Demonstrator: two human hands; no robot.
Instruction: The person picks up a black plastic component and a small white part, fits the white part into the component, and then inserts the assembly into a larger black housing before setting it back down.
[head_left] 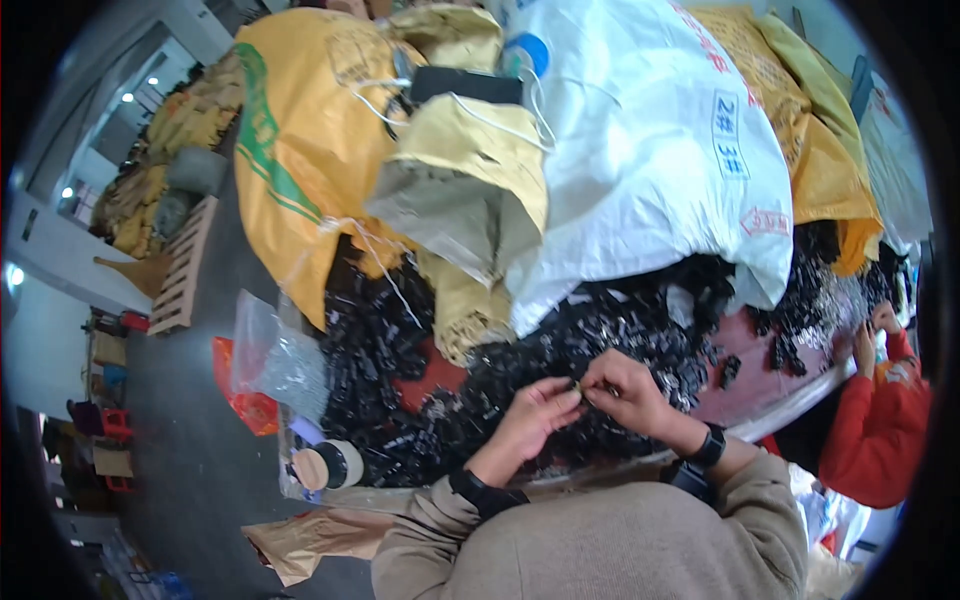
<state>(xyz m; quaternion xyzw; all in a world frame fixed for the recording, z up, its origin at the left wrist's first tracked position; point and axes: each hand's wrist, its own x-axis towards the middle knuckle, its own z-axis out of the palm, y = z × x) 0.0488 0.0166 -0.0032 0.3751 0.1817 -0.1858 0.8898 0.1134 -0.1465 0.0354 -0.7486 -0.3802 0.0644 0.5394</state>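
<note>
Above a heap of small glossy black parts [510, 365], my two hands meet fingertip to fingertip. My left hand [540, 412] is closed in a pinch, thumb against fingers, at a tiny piece too small to name. My right hand [628, 392] pinches at the same spot from the other side, its fingers curled. Dark bands circle both wrists. The black parts lie loose on a red tabletop [432, 378] around and beneath the hands, mixed with some shiny bits.
Big yellow [300, 120] and white [650, 130] woven sacks lean over the heap's far side. A black box [467, 87] with a white cable rests between them. A wooden-lidded jar [340, 465] stands at the near-left edge. At right, a person in a red sleeve [875, 440] works.
</note>
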